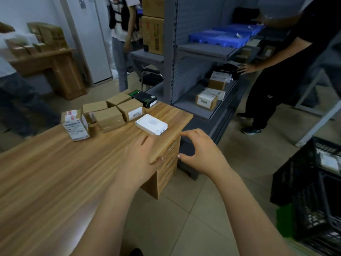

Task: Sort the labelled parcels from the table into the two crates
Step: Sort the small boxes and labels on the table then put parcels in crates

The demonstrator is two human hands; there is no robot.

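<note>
While both hands hover empty at the middle of the frame, the parcels lie beyond them toward the upper left. The left hand point(143, 157) is over the tabletop point(55, 172) near its right edge, fingers loosely spread and holding nothing. The right hand point(201, 154) is off that edge, over the floor, thumb and fingers curved wide apart around nothing. Nearest lies the white box point(151, 124), just above the left hand's fingertips and apart from them. Farther up and left sit the brown cardboard boxes point(118, 112) clustered together, a taped labelled parcel point(75, 125) at their left and a black box point(144, 98) at their upper right. At the lower right stands the black crate point(302, 191).
</note>
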